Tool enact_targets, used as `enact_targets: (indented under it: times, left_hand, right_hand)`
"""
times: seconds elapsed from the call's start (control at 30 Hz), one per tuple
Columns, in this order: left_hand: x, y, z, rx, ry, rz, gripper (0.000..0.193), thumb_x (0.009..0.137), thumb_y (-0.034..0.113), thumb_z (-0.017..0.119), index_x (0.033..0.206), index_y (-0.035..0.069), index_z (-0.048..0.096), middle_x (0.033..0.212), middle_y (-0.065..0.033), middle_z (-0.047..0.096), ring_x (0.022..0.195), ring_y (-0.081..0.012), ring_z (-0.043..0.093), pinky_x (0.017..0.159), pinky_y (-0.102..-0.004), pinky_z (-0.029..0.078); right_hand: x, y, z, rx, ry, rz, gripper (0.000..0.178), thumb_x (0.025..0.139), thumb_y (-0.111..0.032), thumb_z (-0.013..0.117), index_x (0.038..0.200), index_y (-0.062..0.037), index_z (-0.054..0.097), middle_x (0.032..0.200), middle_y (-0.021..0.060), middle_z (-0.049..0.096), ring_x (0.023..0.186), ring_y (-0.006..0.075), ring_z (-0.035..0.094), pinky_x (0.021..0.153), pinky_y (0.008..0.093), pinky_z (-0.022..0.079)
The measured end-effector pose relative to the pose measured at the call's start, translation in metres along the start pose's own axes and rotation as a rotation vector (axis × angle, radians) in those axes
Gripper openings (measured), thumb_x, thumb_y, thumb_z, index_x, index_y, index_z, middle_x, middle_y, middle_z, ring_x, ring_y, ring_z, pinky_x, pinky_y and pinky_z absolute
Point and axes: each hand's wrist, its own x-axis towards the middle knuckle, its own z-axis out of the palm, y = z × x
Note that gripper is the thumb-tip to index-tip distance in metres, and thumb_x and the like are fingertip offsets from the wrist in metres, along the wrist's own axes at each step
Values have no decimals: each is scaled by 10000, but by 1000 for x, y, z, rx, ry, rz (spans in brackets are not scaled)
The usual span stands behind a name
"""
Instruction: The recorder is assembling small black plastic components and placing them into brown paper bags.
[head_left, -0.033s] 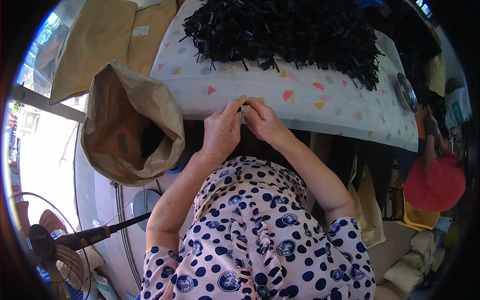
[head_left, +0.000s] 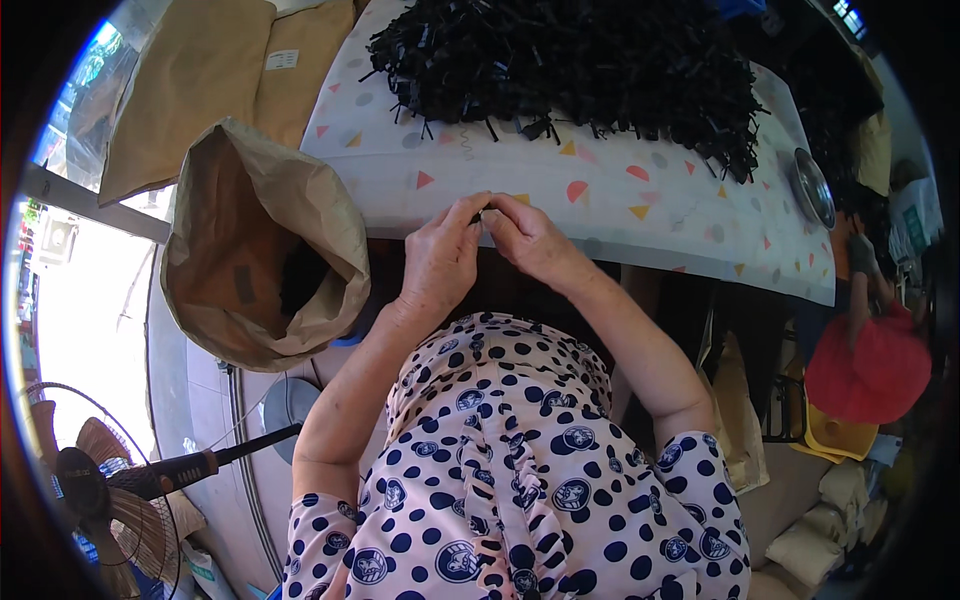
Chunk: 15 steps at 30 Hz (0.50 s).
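Observation:
Just off the table's near edge, my left hand point(head_left: 440, 258) and my right hand point(head_left: 530, 242) meet fingertip to fingertip. Both are closed in a pinch on a small black piece point(head_left: 482, 214), mostly covered by the fingers. Its exact kind does not show. Beyond them, a big heap of small black pieces with thin strip-like ends point(head_left: 560, 70) lies on the patterned table cover point(head_left: 520, 170). To the left of my left hand stands a brown paper sack point(head_left: 335, 215), its mouth open, with something black deep inside.
A round metal dish point(head_left: 813, 188) rests at the table's right edge. Flat brown sacks point(head_left: 200, 80) lie at the far left. A fan point(head_left: 95, 490) stands at the lower left. At the right is a person in red point(head_left: 870, 365), near a yellow container point(head_left: 840, 432).
Both hands have shifted very slightly while staying together around the small black piece. Otherwise the scene looks the same.

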Motion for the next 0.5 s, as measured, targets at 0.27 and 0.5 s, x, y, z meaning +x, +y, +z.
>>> enact_targets:
  times: [0.27,0.5]
  left_hand:
    - [-31,-63,-133,378,330,-235,285,889,73,534,1164,136,571,961,-201,642,886,-350,640,774,-360,493]
    - [-58,-104,-157,746,435,-229,350,883,123,565,1231,116,528,1139,-183,589,952,-368,607,780,-406,493]
  right_hand:
    - [70,-17,-96,-1065,425,-292,307,851,-228,627,1105,-63,577,807,129,659,761,253,648,673,361,498]
    - [124,-19,-111,-1516,278,-218,312,848,-261,630,1087,-67,576,878,158,662,829,312,645,684,403,511]
